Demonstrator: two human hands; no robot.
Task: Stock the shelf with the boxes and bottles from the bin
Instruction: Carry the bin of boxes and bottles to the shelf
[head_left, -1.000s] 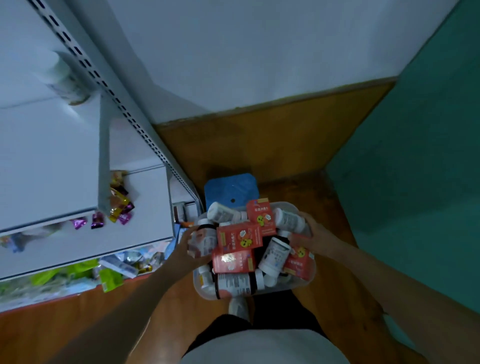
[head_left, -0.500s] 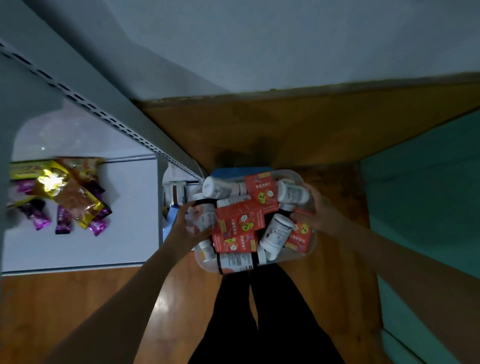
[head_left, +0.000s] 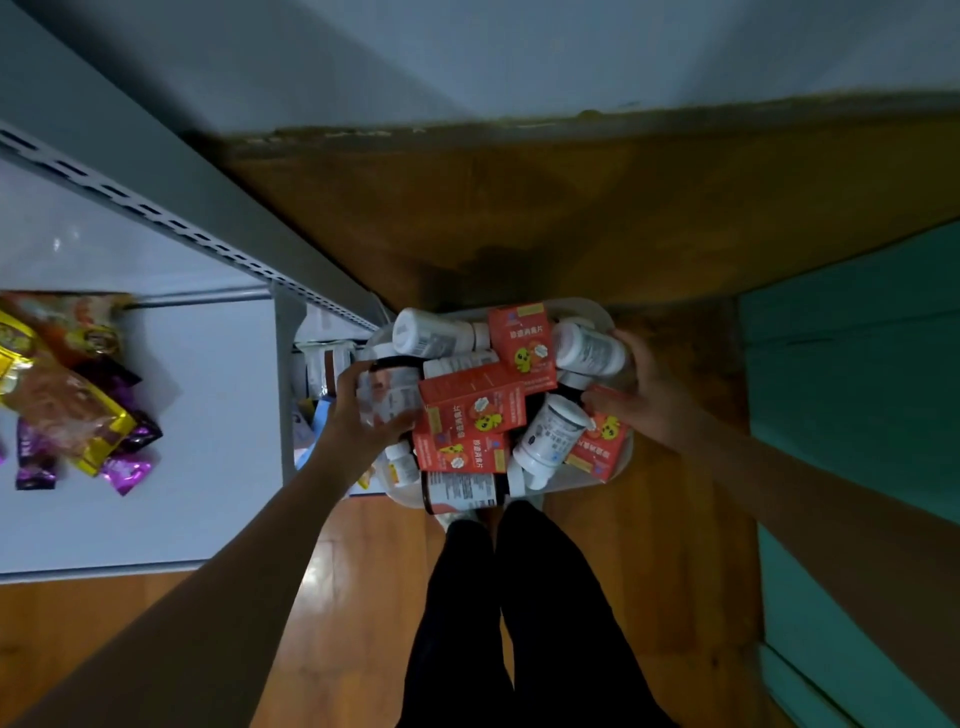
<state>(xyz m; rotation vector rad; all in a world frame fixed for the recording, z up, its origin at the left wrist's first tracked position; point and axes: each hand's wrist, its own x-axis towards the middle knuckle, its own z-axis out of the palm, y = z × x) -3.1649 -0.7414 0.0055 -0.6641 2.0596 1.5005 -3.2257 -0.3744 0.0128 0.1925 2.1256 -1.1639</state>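
Wooden floor (head_left: 649, 545) lies below as my left hand (head_left: 363, 415) and right hand (head_left: 631, 395) grip the bin (head_left: 621, 462) of boxes (head_left: 470, 410) and bottles (head_left: 550, 434) by its sides, shelf (head_left: 218, 415) at left.

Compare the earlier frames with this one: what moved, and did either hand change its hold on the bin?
The clear plastic bin of red boxes and white bottles has been carried lower, beside the white shelf holding snack packets; the blue stool under it is now hidden. The left hand and right hand still grip opposite sides; contents unchanged.
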